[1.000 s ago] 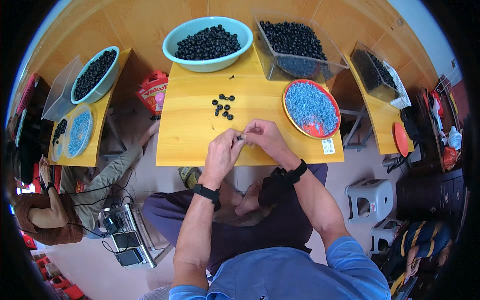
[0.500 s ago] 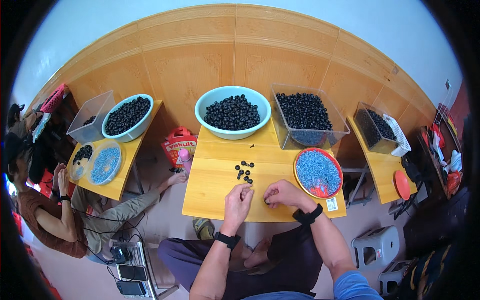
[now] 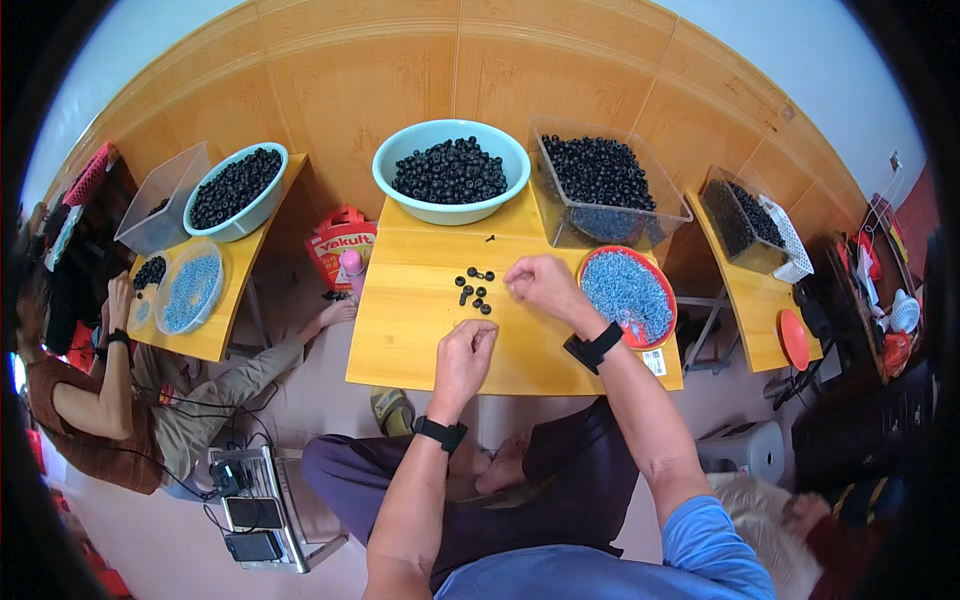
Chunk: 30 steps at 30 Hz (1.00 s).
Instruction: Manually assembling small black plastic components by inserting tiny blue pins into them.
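Note:
My left hand [image 3: 466, 358] is over the near part of the yellow table, its fingers curled together; whatever they may hold is hidden. Farther forward and to the right, my right hand [image 3: 542, 285] has its fingertips drawn together, pointing left; anything between them is too small to make out. Just left of it lie several small round black parts [image 3: 468, 291], some with a short stem. The nearest black part [image 3: 485, 309] sits just beyond my left fingertips. A tiny dark screw-like piece [image 3: 490, 238] lies alone farther back. Beside my right wrist is a red-rimmed plate [image 3: 672, 318] of small blue pieces [image 3: 622, 285].
A light blue basin [image 3: 450, 212] and a clear plastic box [image 3: 660, 214], both full of black parts, stand at the table's back. Left, another person [image 3: 90, 400] sits at a side table [image 3: 200, 345]. A grey stool [image 3: 755, 450] and someone's arm [image 3: 835, 535] are at lower right.
My right hand has moved forward from the table's near edge to beside the loose black parts. My left hand stays near them, slightly lower. A person's arm has appeared at lower right.

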{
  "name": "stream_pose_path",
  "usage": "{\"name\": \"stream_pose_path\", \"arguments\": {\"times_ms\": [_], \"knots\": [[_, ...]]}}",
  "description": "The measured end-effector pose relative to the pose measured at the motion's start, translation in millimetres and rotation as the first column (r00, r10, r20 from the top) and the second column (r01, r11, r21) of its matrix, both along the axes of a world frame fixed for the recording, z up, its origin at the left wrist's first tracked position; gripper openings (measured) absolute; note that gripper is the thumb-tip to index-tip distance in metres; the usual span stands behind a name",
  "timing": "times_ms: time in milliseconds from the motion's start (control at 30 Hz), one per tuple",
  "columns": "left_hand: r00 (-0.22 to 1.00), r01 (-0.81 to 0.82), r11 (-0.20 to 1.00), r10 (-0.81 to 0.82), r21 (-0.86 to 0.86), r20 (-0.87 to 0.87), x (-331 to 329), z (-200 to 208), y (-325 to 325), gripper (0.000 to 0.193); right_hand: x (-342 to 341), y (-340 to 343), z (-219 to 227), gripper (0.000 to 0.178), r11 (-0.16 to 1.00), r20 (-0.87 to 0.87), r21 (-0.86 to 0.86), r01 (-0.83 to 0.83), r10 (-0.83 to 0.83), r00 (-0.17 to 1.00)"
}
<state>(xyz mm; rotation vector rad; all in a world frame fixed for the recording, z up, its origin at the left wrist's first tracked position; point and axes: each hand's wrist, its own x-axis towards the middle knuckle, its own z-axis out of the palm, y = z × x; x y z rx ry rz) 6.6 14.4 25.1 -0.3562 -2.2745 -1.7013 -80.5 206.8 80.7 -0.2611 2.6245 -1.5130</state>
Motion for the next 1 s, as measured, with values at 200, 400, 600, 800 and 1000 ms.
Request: {"name": "stream_pose_path", "arguments": {"times_ms": [200, 400, 600, 800, 1000], "knots": [[0.999, -0.013, 1.0, 0.013, 0.002, 0.03, 2.4, -3.6, -4.1, 0.011, 24.2, -34.4, -10.4, 0.023, 0.949, -0.079, 0.315, 0.005, 0.021, 0.997], [0.992, -0.125, 0.984, 0.12, 0.131, 0.044, -2.4, -12.6, -1.9, 0.02, 32.0, -47.0, -14.1, 0.024, 0.878, -0.139, 0.475, 0.05, 0.019, 0.99], [0.992, -0.09, 0.989, 0.08, 0.115, 0.093, -3.7, -6.7, 1.4, 0.024, 54.5, -36.6, -12.5, 0.022, 0.892, -0.263, 0.443, 0.094, 0.029, 0.964], [0.962, 0.067, 0.945, -0.146, 0.321, 0.23, -10.4, -18.0, -11.1, 0.021, 73.2, -43.6, -21.1, 0.018, 0.977, -0.367, 0.204, 0.056, 0.024, 0.93], [0.924, 0.117, 0.891, -0.26, 0.438, 0.281, -11.6, -23.9, -11.5, 0.02, 80.2, -33.9, -27.7, 0.019, 0.988, -0.39, 0.148, -0.037, 0.093, 0.916]]}}
